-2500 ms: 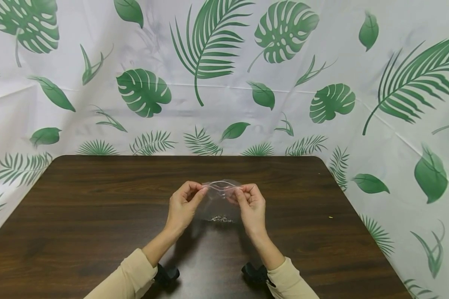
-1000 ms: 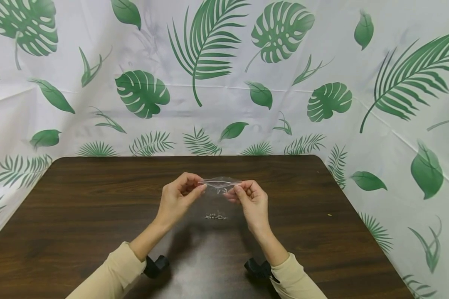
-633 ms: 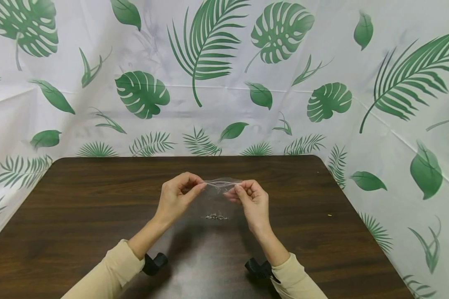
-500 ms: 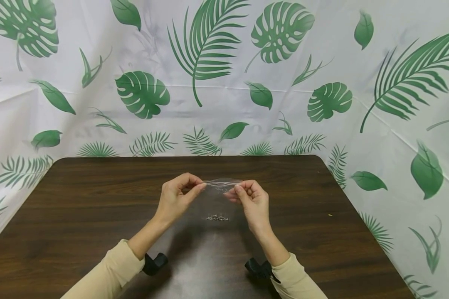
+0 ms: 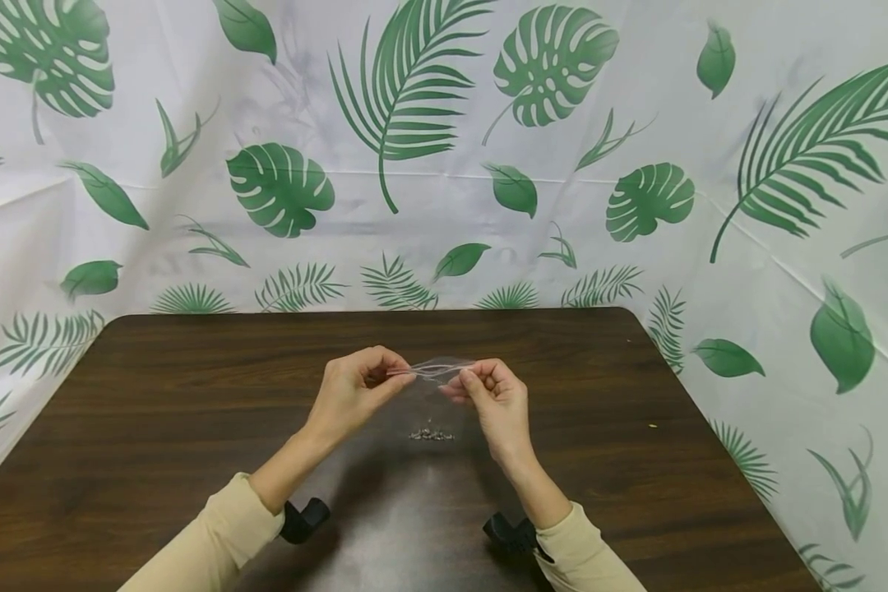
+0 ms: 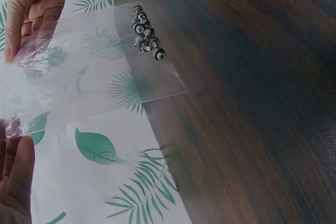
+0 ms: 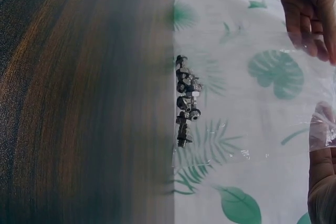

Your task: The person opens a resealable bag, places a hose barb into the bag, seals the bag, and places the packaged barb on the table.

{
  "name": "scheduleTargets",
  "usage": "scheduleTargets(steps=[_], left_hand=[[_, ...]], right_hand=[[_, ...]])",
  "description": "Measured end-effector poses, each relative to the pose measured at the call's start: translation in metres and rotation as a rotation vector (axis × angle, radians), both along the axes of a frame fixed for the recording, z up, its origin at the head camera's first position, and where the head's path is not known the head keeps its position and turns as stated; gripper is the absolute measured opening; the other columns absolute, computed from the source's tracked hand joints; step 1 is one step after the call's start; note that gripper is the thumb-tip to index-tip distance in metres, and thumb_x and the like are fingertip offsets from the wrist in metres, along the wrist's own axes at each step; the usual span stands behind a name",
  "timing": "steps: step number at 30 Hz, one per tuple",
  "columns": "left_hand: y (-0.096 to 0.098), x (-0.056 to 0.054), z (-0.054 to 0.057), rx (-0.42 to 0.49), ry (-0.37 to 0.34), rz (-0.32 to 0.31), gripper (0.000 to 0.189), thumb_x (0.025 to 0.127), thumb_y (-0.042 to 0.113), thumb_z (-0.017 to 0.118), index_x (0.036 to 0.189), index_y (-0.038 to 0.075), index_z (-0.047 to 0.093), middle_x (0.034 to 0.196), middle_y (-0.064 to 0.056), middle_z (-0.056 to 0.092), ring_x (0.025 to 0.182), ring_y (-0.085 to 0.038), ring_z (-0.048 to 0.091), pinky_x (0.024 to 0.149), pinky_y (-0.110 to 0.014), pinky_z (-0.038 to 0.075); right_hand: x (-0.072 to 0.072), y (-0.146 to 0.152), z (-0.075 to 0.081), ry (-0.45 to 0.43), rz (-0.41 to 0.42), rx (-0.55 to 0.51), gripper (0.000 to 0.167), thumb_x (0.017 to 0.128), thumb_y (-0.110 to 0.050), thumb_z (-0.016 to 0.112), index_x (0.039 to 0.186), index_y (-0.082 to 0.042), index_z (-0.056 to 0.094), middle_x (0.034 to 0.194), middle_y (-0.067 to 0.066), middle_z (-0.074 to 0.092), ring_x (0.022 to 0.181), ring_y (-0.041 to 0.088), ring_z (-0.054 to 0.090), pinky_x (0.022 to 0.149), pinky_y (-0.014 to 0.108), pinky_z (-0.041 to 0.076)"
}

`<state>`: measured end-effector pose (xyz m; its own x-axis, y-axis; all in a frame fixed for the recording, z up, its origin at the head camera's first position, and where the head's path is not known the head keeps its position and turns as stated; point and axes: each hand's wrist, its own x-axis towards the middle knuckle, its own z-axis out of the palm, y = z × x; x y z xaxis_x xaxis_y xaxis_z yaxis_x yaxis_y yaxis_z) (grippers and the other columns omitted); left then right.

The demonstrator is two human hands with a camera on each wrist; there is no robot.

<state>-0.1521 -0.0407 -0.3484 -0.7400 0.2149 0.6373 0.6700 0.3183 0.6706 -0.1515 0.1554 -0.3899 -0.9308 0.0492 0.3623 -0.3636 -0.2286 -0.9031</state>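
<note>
A clear zip-lock bag [image 6: 100,69] hangs upright between my two hands, held by its top edge. My left hand [image 5: 355,386] pinches one top corner between thumb and fingers. At the opposite corner, my right hand [image 5: 499,403] pinches the edge with thumb and forefinger. Between the hands, the zip strip [image 5: 432,369] shows as two pale lines bowed a little apart. Several small silver metal fittings with dark rings [image 7: 186,100] lie bunched along the bag's bottom, also seen as a cluster of small metal parts [image 6: 147,34] in the left wrist view. Their exact kind is unclear.
Beneath the bag stretches a dark wood-grain table [image 5: 192,395]. A white sheet printed with green leaves [image 5: 444,214] hangs behind and beside it. A tiny yellow scrap [image 5: 653,426] lies to the right. Black wrist devices [image 5: 305,520] sit below the cuffs.
Over the last second both hands have dropped slightly with the bag. The two lines of the zip strip have shifted and bow apart more than half a second ago. Both corners stay pinched.
</note>
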Motion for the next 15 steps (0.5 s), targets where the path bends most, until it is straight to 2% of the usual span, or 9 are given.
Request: scheduleTargets(steps=[3, 5, 7, 12, 15], left_hand=[[0.001, 0.0, 0.0, -0.008, 0.03, 0.006, 0.01, 0.075, -0.001, 0.076, 0.077, 0.006, 0.068, 0.069, -0.003, 0.065, 0.054, -0.006, 0.053, 0.049, -0.02, 0.045], [-0.001, -0.006, -0.008, -0.01, 0.049, 0.003, 0.01, 0.075, 0.002, 0.076, 0.077, 0.009, 0.068, 0.07, 0.0, 0.065, 0.054, -0.004, 0.051, 0.049, -0.018, 0.043], [-0.001, -0.007, -0.01, -0.012, 0.056, -0.001, 0.01, 0.076, 0.004, 0.075, 0.077, 0.01, 0.068, 0.07, 0.002, 0.066, 0.055, -0.003, 0.049, 0.049, -0.017, 0.042], [-0.002, -0.006, -0.01, -0.021, 0.027, -0.002, 0.009, 0.078, 0.005, 0.075, 0.077, 0.01, 0.068, 0.07, 0.002, 0.065, 0.054, -0.004, 0.049, 0.049, -0.02, 0.043], [-0.002, -0.006, -0.009, -0.048, -0.016, 0.0, 0.01, 0.078, 0.007, 0.076, 0.081, 0.009, 0.067, 0.072, 0.002, 0.066, 0.056, -0.003, 0.055, 0.051, -0.021, 0.047]], right_hand=[[0.001, 0.0, 0.0, 0.002, 0.003, 0.003, 0.017, 0.092, 0.0, 0.056, 0.091, 0.016, 0.049, 0.075, 0.0, 0.069, 0.068, 0.015, 0.07, 0.064, 0.029, 0.056], [0.001, 0.0, 0.0, 0.0, 0.002, 0.007, 0.018, 0.092, 0.0, 0.056, 0.091, 0.017, 0.048, 0.075, -0.001, 0.069, 0.068, 0.015, 0.07, 0.064, 0.028, 0.056], [0.001, 0.001, 0.0, 0.001, 0.001, 0.011, 0.019, 0.092, 0.001, 0.056, 0.091, 0.017, 0.048, 0.074, -0.001, 0.069, 0.068, 0.015, 0.07, 0.064, 0.028, 0.056], [0.001, 0.001, 0.0, 0.004, 0.003, 0.018, 0.019, 0.091, 0.001, 0.056, 0.091, 0.018, 0.048, 0.074, -0.001, 0.069, 0.069, 0.015, 0.07, 0.064, 0.028, 0.056], [0.001, 0.002, 0.0, -0.003, 0.002, 0.032, 0.019, 0.091, -0.001, 0.057, 0.091, 0.016, 0.049, 0.074, -0.001, 0.069, 0.069, 0.015, 0.07, 0.064, 0.028, 0.056]])
